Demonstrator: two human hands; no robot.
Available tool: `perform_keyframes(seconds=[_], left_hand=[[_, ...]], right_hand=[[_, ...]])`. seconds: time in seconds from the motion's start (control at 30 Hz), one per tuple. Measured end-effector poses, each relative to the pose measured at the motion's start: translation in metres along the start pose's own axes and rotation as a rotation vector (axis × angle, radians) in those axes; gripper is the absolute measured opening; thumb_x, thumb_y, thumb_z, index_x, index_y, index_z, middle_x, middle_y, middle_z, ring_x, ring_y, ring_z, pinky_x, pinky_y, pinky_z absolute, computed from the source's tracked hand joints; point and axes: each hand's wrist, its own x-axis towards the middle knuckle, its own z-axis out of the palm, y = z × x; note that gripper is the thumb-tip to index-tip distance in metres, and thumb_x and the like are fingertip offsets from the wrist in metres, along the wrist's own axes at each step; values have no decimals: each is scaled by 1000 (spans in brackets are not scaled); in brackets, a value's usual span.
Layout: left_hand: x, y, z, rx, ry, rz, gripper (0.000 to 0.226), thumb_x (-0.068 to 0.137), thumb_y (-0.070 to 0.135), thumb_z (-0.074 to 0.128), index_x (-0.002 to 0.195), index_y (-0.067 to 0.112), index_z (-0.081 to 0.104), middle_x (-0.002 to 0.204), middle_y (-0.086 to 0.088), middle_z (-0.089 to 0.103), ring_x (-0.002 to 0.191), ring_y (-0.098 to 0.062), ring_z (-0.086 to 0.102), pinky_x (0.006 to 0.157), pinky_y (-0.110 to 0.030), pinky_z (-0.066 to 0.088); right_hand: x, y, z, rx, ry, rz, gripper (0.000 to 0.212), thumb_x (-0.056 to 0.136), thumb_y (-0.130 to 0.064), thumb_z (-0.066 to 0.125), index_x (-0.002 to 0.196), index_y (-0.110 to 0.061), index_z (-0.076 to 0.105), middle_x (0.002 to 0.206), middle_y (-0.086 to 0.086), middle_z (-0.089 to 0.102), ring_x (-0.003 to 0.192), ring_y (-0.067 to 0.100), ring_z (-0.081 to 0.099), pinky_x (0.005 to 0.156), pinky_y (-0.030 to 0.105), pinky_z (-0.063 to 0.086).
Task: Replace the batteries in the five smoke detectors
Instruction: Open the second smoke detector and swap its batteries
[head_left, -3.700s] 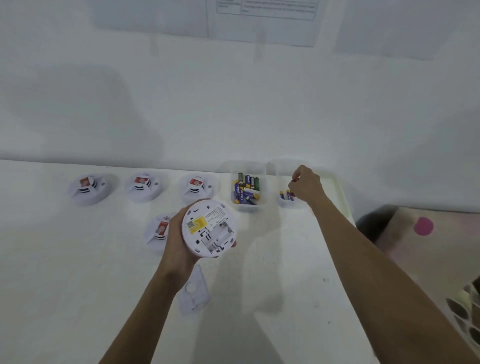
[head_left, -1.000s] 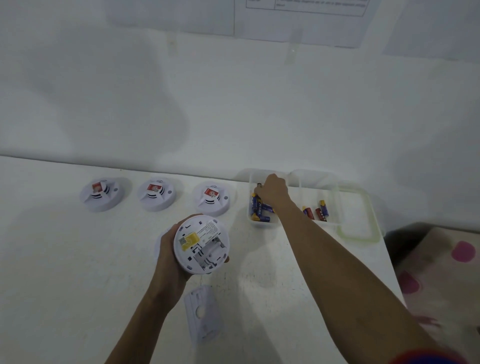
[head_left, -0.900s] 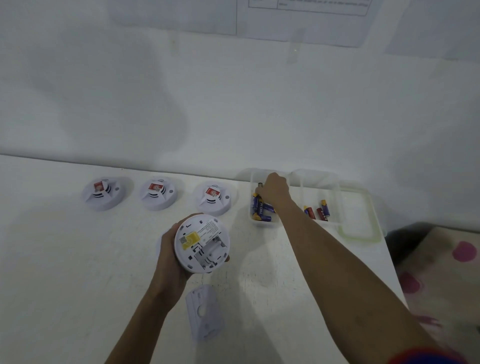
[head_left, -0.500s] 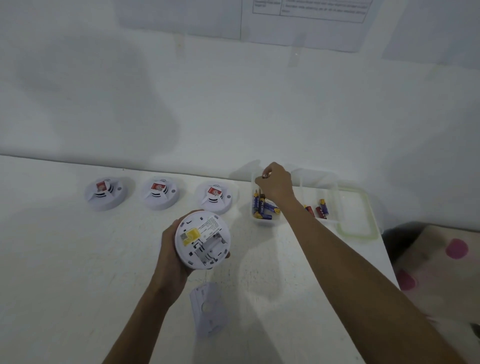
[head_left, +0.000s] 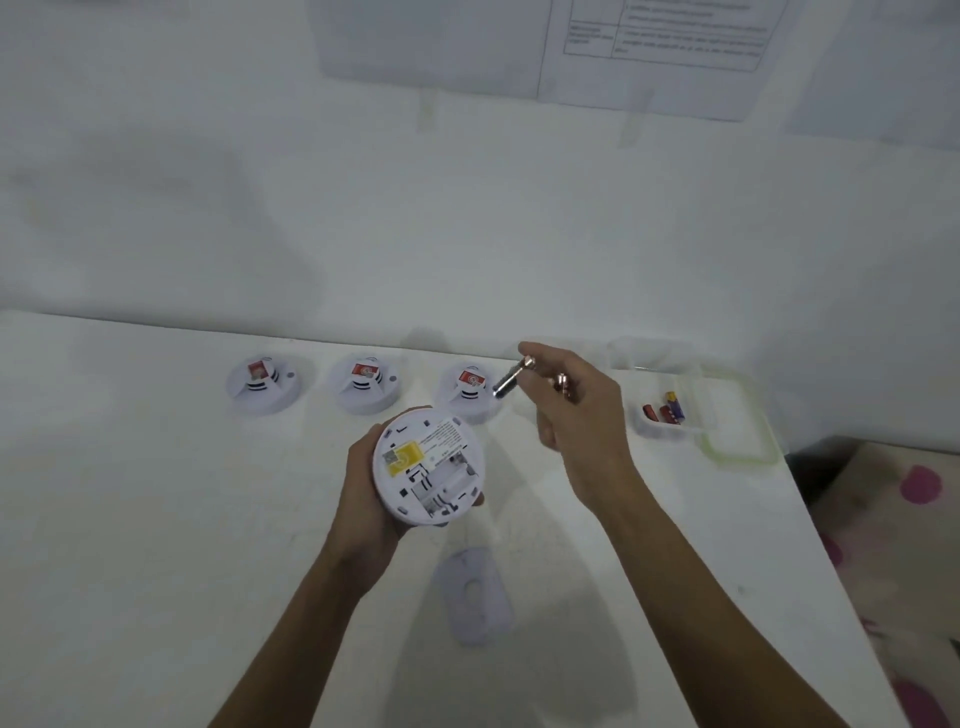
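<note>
My left hand (head_left: 363, 493) grips a round white smoke detector (head_left: 428, 465) with its back turned up, showing a yellow label and an empty battery bay. Just above and to the right, my right hand (head_left: 576, 410) pinches a battery (head_left: 511, 378) at its fingertips, angled down toward the detector. A second battery end (head_left: 561, 382) seems to show between its fingers. Three more smoke detectors (head_left: 262, 384) (head_left: 366, 384) (head_left: 470, 389) stand in a row at the back. The detached cover plate (head_left: 475, 597) lies on the table in front of me.
A clear container (head_left: 667, 415) with a few red and purple batteries sits at the back right, its green-rimmed lid (head_left: 737, 415) beside it. My right hand hides the other battery container. The table ends at the right, over a spotted floor (head_left: 909, 519). Wall directly behind.
My right hand lifted out of the battery container with a battery and came back toward the detector. My left hand kept holding the detector in about the same place.
</note>
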Motion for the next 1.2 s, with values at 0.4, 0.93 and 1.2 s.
perform_keyframes(seconds=[0.4,0.93,1.2], left_hand=[[-21,33,-47,-148,47,-151,47,99,40,24,95,25,67,87,-2,76,72,-20,73,51,-34,58],[-24,42,-60,-228,-9,-117,63,100,39,18,82,34,78,93,2,76,81,-12,72,61,-26,58],[-23,41,-59,-223,-24,-6,44,92,38,27,103,32,69,99,6,75,93,-17,70,67,-27,58]], right_hand=[[-88,-5,75,-513,-166,-455,15,87,-4,66,100,-10,66,77,-25,58,54,-10,49,52,1,30],[-97,11,106,-739,-241,-602,14,86,-22,68,93,-11,72,103,4,66,78,2,53,70,-7,30],[-101,14,107,-817,-101,-569,33,85,-45,62,91,-14,70,97,4,65,72,-4,47,63,-7,30]])
